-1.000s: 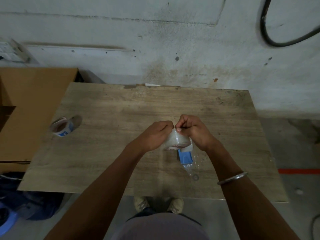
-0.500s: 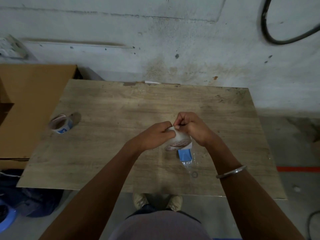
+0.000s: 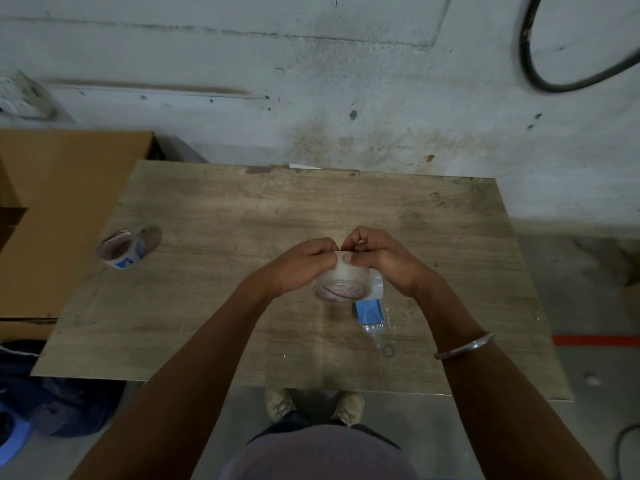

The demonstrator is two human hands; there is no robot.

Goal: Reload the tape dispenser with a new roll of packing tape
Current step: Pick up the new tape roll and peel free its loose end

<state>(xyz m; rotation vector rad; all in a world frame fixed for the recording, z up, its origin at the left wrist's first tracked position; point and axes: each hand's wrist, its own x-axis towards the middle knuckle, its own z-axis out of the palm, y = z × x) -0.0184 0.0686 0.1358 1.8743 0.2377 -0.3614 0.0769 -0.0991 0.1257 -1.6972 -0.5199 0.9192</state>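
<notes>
A clear roll of packing tape (image 3: 341, 282) with a printed cardboard core is held above the middle of the wooden table (image 3: 242, 209). My left hand (image 3: 301, 263) grips its left side. My right hand (image 3: 381, 258) pinches the roll's top edge with thumb and fingertips. Under the roll lies a blue and white label piece (image 3: 370, 310) with a clear wrapper (image 3: 375, 329) trailing toward me. A second roll (image 3: 119, 249), with a blue label, stands at the table's left edge. No dispenser body shows that I can tell apart.
A brown cardboard box (image 3: 52, 209) stands left of the table. Dark bags (image 3: 52, 403) and a blue object lie on the floor at lower left. A grey wall with a black cable (image 3: 540, 74) rises behind. My shoes (image 3: 311, 403) show below the table's front edge.
Both hands stay on the roll at the same spot. My right fingertips have shifted slightly along the roll's top edge, and the camera has tilted a little.
</notes>
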